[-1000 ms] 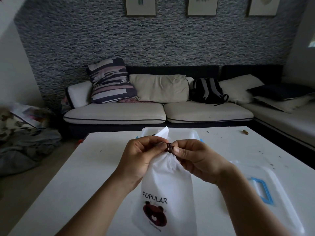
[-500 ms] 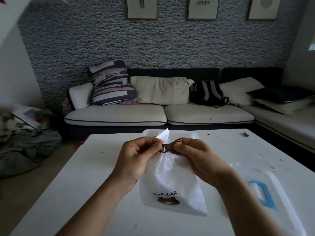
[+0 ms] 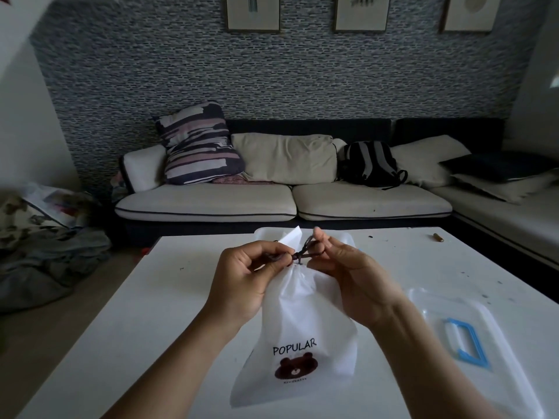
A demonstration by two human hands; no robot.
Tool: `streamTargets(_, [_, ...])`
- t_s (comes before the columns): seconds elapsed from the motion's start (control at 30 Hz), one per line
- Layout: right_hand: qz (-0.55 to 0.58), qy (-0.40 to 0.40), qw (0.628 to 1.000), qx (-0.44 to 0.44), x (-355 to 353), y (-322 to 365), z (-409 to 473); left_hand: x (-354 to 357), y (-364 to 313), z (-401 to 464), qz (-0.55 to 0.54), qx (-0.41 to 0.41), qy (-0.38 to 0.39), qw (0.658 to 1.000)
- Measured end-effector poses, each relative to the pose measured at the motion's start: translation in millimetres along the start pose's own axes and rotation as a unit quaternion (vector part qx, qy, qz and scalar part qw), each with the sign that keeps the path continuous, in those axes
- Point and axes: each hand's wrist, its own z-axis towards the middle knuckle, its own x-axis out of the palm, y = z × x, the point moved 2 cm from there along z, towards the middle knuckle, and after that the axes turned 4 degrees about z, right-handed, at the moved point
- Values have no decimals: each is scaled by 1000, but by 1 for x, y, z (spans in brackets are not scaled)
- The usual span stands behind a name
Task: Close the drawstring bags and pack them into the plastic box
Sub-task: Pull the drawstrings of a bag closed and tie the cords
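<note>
White drawstring bag printed POPULAR with a brown bear face (image 3: 299,322): held upright at worktop centre, neck gathered. Dark drawstring cord (image 3: 299,255): at the bag's 12 o'clock, pinched by left hand (image 3: 245,282) and right hand (image 3: 354,279), each grip grasping one end. Clear plastic box lid with blue handle (image 3: 465,340): flat on white worktop (image 3: 121,328), at 3 o'clock of the bag.

Left hand (image 3: 242,279) and right hand (image 3: 354,276) raised together, fingers (image 3: 317,237) pinched.
</note>
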Motion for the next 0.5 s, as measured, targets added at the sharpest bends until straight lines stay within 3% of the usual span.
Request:
streamTargets(0.07, [-20,-13,999,25,1,4,-3,0,0,-1,12,9,0,1000])
streamTargets(0.13, [-130,-28,991,35,3,8,-7,-1,-1,-1,31,23,5,999])
streamTargets(0.27, [-287,52,954,64,10,7,-11,0,-1,-3,58,44,44,996])
streamTargets(0.5, [-409,-35,912,-5,5,8,-4,1,1,-2,90,45,48,994])
